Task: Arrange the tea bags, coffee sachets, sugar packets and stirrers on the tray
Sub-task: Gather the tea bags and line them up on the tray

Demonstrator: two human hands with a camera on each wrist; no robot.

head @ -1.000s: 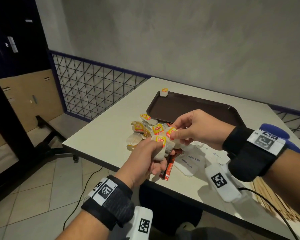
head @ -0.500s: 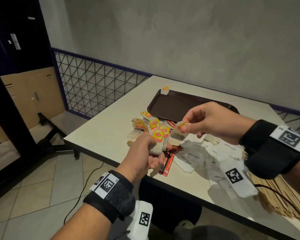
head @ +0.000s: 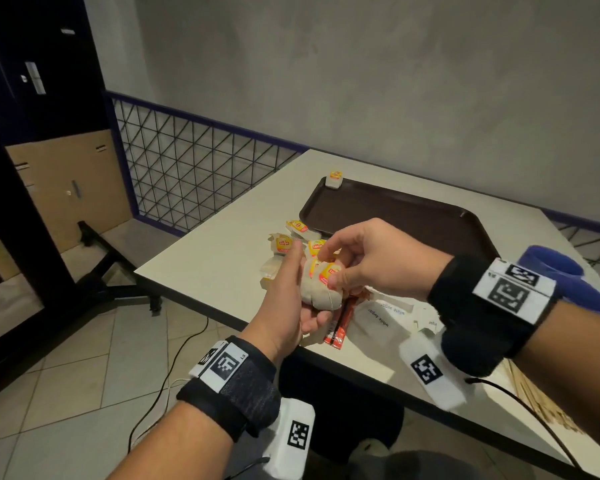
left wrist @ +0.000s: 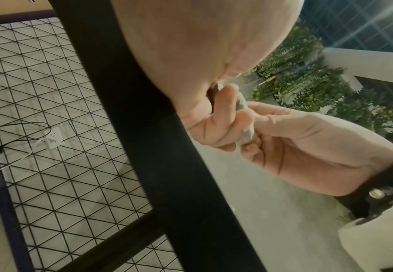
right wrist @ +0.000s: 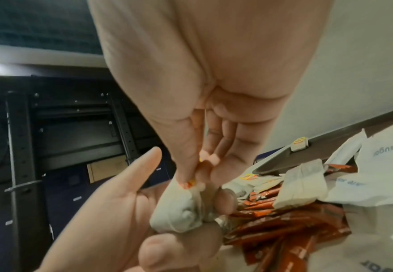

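Note:
My left hand (head: pixel 293 301) cradles a bundle of tea bags (head: pixel 321 296) over the table's near edge, fingers curled under them and thumb pointing up. My right hand (head: pixel 329 268) pinches the yellow tag of a tea bag against that bundle. The right wrist view shows my right hand (right wrist: pixel 198 174) pressing into the bundle (right wrist: pixel 179 211). More tea bags (head: pixel 284 244) lie piled on the table before the brown tray (head: pixel 395 209). One tea bag (head: pixel 335 178) sits at the tray's far left corner. Red coffee sachets (head: pixel 340 323) and white sugar packets (head: pixel 385 317) lie under my right hand.
Wooden stirrers (head: pixel 541 403) lie at the table's near right edge. A blue object (head: pixel 561 275) sits behind my right wrist. A wire mesh railing (head: pixel 194 168) runs left of the table, with tiled floor and a cable below.
My right hand has carried a tea bag from mid-air back to the bundle in my left hand. My left thumb has lifted off the bundle.

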